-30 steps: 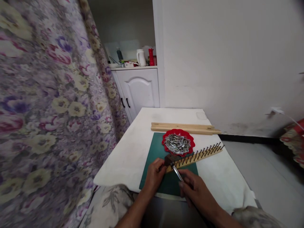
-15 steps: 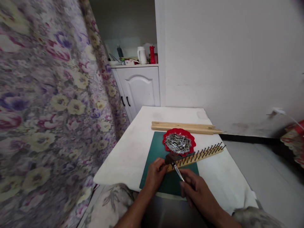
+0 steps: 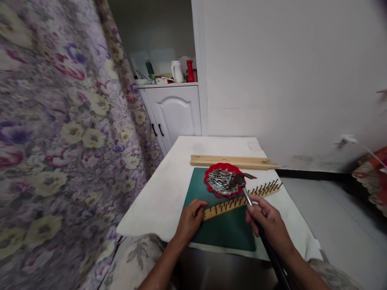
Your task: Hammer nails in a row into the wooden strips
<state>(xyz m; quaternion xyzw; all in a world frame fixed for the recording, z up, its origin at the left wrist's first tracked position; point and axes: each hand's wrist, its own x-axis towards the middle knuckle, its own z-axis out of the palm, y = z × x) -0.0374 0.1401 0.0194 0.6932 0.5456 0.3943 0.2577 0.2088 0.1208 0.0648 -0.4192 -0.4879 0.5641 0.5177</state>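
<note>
My right hand (image 3: 267, 217) is closed round the handle of a claw hammer (image 3: 246, 195), its head raised over the right side of a red scalloped dish (image 3: 208, 186). The dish holds a heap of silver nails (image 3: 222, 181). Below it lies a narrow wooden strip (image 3: 208, 214) with rows of dark nails standing upright along it. My left hand (image 3: 192, 217) grips the strip's left end, fingers curled together; whether a nail is also between the fingertips is too small to see. Under the strip's left part is a green mat (image 3: 223, 233).
Pale wooden strips (image 3: 229, 162) lie across the far part of the white-covered table (image 3: 157, 201). To the left hangs a floral curtain (image 3: 75, 161). A white cabinet (image 3: 178, 117) stands behind, with a white jug (image 3: 177, 72) and a red bottle (image 3: 190, 71) on top.
My right hand has lifted the hammer from the strip's left end, up and to the right. My left hand stays at that end, and the standing nails there are now uncovered.
</note>
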